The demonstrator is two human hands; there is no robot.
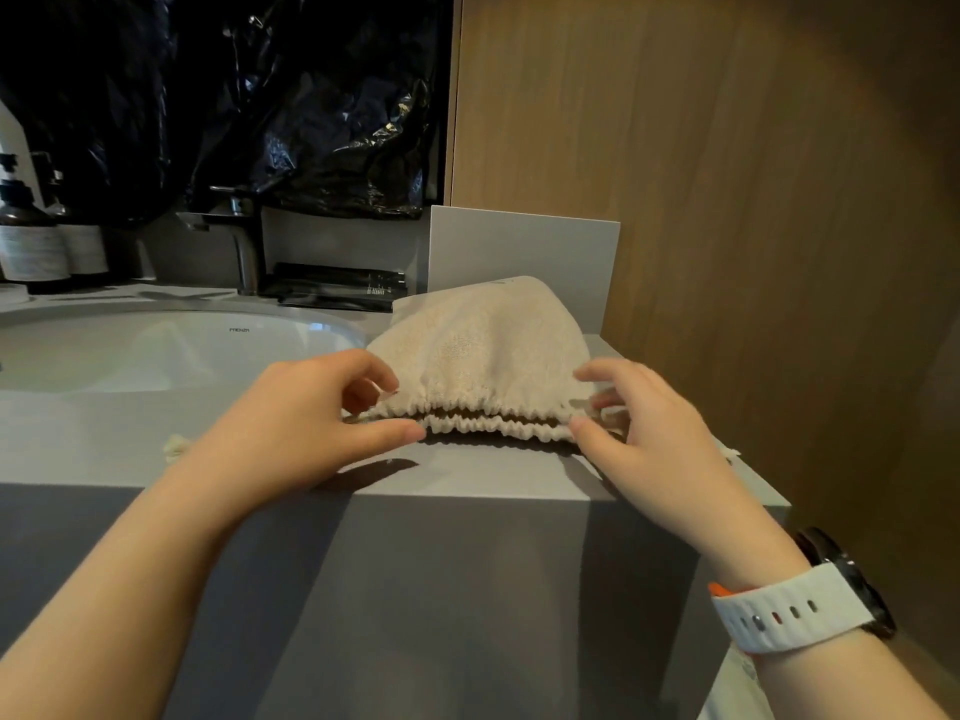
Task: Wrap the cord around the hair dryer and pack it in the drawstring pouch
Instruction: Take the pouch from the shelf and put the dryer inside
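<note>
A beige drawstring pouch (483, 350) lies bulging on the grey counter (467, 475) beside the sink, its gathered mouth drawn almost closed and facing me. The hair dryer and its cord are out of sight. My left hand (306, 423) is at the mouth's left end, thumb stretched along the lower hem, fingers loosely curled by the corner. My right hand (649, 433) is at the right end with fingers spread and relaxed, thumb tip touching the hem. A knotted drawstring end (174, 448) lies on the counter left of my left wrist. Another string end (730, 452) trails right.
A white sink basin (171, 350) with a dark faucet (239, 236) is at the left. Pump bottles (31, 236) stand at the far left, dark sachets (337, 288) behind the sink. A wooden wall (727, 174) closes the right side; the counter's front edge drops off near me.
</note>
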